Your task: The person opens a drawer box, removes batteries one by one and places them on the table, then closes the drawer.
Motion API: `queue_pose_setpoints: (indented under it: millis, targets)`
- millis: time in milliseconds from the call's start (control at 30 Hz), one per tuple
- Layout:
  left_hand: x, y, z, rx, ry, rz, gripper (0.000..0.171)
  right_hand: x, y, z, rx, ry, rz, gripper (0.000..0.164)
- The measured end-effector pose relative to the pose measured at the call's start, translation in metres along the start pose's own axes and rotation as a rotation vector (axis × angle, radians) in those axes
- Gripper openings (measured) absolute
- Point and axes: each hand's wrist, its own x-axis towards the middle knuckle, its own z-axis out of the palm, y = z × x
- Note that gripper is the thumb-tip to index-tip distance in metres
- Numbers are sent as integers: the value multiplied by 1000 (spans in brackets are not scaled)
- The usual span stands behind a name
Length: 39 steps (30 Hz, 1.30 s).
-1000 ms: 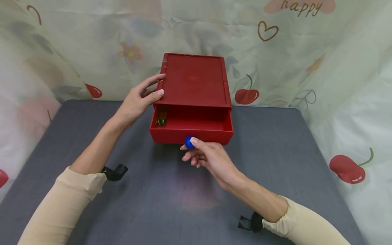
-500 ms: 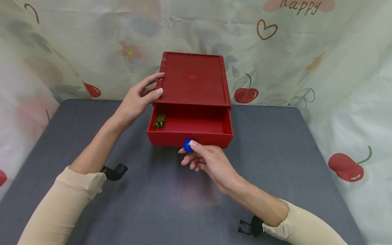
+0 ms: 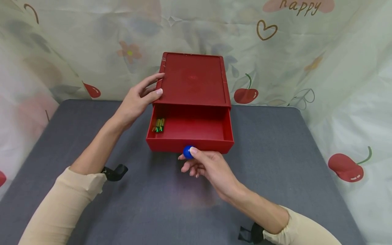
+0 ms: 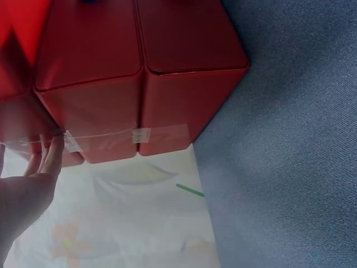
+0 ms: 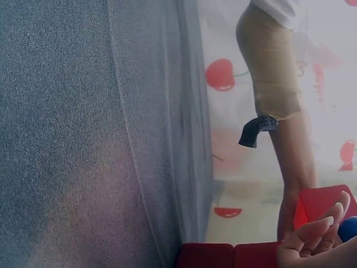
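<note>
Drawer [image 3: 174, 146] between hands [image 3: 134, 100], right [image 3: 212, 166] pinching knob [image 3: 187, 152]

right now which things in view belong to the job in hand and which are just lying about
Seem to belong:
- open red drawer
- blue knob on its front, pinched by the right hand
- red cabinet, touched by the left hand

Seem incidental:
- green-and-gold sticks inside the drawer, untouched
- patterned backdrop behind
</note>
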Motion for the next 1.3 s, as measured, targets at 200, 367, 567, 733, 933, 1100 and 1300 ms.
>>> queue_pose_setpoints:
  millis: [200, 367, 567, 733, 933, 1100, 1300]
  targets:
    - [1, -1, 0, 4, 0, 4, 57, -4, 1, 1, -13, -3, -6, 46]
    - [2, -2, 0, 4, -3, 11, 56, -7, 4, 2, -7, 0, 8, 46]
    - [1, -2, 0, -16, -7, 7, 55, -9, 6, 3, 2, 4, 28, 47]
    - [1, -3, 1, -13, -8, 5, 55, -11, 8, 4, 2, 0, 36, 47]
    - [0, -2, 1, -20, -6, 6, 55, -13, 8, 5, 0, -11, 35, 47]
    - [0, -2, 2, -22, -3, 6, 55, -15, 8, 6, 3, -15, 46, 48]
    - [1, -1, 2, -22, 1, 1, 55, -17, 9, 7, 13, -23, 50, 47]
